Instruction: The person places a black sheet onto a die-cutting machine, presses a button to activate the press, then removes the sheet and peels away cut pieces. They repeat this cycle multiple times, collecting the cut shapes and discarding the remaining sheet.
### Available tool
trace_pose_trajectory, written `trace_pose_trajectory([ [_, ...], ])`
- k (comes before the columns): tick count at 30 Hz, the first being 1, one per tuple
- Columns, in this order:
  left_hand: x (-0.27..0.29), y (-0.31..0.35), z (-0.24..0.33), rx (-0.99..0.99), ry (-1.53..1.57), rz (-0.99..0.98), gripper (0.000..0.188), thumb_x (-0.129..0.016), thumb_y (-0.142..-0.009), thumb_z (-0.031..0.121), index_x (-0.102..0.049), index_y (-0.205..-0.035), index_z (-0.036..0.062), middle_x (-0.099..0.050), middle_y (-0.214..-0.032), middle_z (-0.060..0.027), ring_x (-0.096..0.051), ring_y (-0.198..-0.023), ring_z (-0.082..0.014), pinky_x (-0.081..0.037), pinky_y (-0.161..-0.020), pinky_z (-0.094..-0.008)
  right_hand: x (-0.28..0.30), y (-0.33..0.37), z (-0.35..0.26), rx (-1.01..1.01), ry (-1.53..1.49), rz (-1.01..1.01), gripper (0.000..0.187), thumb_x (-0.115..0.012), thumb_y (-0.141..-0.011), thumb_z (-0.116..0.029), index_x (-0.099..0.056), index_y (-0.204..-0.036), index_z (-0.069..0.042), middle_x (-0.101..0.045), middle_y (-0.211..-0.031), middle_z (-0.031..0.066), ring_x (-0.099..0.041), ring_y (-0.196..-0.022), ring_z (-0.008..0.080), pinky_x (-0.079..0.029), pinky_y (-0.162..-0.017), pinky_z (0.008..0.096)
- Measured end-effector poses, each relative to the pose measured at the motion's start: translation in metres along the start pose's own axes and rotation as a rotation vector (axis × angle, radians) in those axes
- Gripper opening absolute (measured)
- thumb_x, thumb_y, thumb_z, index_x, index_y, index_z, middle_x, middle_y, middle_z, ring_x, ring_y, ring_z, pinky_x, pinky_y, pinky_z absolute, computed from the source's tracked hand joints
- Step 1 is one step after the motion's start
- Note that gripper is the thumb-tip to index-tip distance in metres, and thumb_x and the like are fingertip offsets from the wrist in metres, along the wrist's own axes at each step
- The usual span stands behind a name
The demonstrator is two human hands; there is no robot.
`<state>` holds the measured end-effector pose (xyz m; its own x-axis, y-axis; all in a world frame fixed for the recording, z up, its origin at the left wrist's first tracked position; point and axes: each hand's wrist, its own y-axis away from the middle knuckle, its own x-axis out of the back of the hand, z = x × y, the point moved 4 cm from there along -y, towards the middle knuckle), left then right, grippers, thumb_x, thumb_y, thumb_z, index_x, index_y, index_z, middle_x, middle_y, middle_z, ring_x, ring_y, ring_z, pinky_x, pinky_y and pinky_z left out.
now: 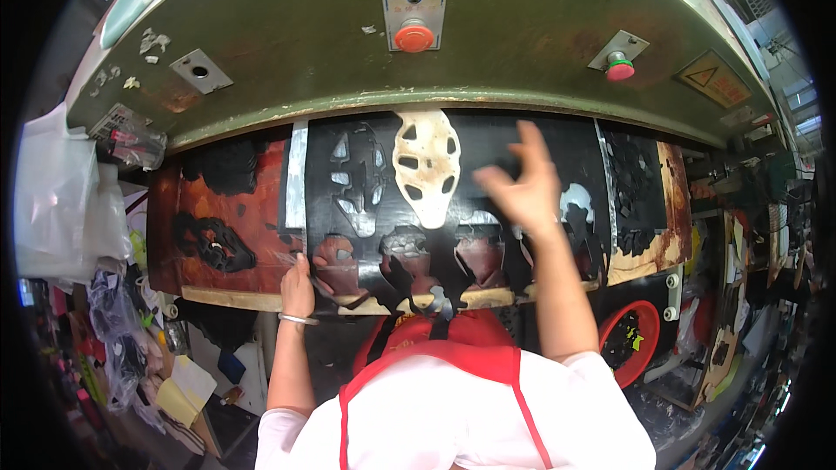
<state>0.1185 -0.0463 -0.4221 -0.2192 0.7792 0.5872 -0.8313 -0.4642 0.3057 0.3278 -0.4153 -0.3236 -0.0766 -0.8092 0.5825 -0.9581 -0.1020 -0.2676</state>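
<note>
A black sheet with shaped cutouts lies over the work table, its near edge cut into ragged strips and holes. On it rests a cream, elongated plate with several holes, reaching under the green machine's edge. Over the sheet, to the right of this plate, my right hand is spread open and holds nothing; slight blur softens it. At the sheet's near left edge, my left hand has its fingers closed on the black material. That wrist wears a pale bracelet.
A green machine beam spans the far side, bearing a red push button and a red-and-green one. Black scraps lie on the reddish board at left, more scraps at right. A red basin sits below right.
</note>
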Motion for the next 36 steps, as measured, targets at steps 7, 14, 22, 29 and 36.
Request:
trace_pose_trajectory([
  [7, -0.007, 0.061, -0.027, 0.059, 0.120, -0.051, 0.045, -0.044, -0.102, 0.036, -0.067, -0.078, 0.0059, -0.063, -0.055, -0.0076, -0.064, -0.052, -0.0157, -0.049, -0.054, -0.0318, -0.095, 0.085, -0.066, 0.055, 0.135, -0.144, 0.111, -0.086, -0.055, -0.022, -0.027, -0.149, -0.013, -0.015, -0.140, 0.0436, -0.012, -0.133, 0.0614, -0.026, -0.108, 0.0624],
  [14, 0.008, 0.112, -0.056, -0.327, -0.368, 0.146, 0.033, -0.054, -0.097, 0.022, -0.058, -0.068, 0.0067, -0.059, -0.058, -0.0132, -0.060, -0.055, -0.0343, -0.045, -0.052, -0.0434, -0.018, 0.098, -0.057, -0.446, -1.002, -0.178, 0.114, -0.084, -0.060, -0.009, -0.017, -0.152, -0.006, -0.058, -0.122, 0.0218, -0.059, -0.112, 0.0279, -0.044, -0.099, 0.0338],
  [22, 0.009, 0.120, -0.064, -0.323, -0.266, 0.051, 0.033, -0.047, -0.098, 0.018, -0.058, -0.069, 0.0071, -0.057, -0.056, -0.0075, -0.059, -0.055, -0.0301, -0.045, -0.055, -0.0406, 0.051, 0.113, -0.055, -0.130, -0.640, 0.068, 0.108, -0.081, -0.061, -0.005, -0.019, -0.149, 0.000, -0.049, -0.132, 0.0197, -0.054, -0.120, 0.0285, -0.044, -0.100, 0.0373],
  [29, 0.008, 0.107, -0.048, -0.237, -0.198, 0.043, 0.034, -0.044, -0.100, 0.019, -0.059, -0.072, 0.0053, -0.057, -0.056, -0.0086, -0.060, -0.054, -0.0284, -0.045, -0.053, -0.0384, 0.005, 0.095, -0.023, -0.133, -0.026, -0.063, 0.104, -0.083, -0.053, -0.009, -0.033, -0.144, -0.007, -0.038, -0.138, 0.0238, -0.039, -0.130, 0.0377, -0.035, -0.109, 0.0449],
  [36, -0.002, 0.068, -0.016, -0.229, -0.243, 0.150, 0.038, -0.041, -0.103, 0.022, -0.061, -0.076, 0.0036, -0.058, -0.058, -0.0105, -0.061, -0.053, -0.0278, -0.046, -0.053, -0.0384, -0.046, 0.049, 0.001, 0.073, 0.195, 0.005, 0.112, -0.084, -0.054, -0.015, -0.023, -0.147, -0.006, -0.027, -0.136, 0.0379, -0.028, -0.127, 0.0531, -0.030, -0.107, 0.0567],
])
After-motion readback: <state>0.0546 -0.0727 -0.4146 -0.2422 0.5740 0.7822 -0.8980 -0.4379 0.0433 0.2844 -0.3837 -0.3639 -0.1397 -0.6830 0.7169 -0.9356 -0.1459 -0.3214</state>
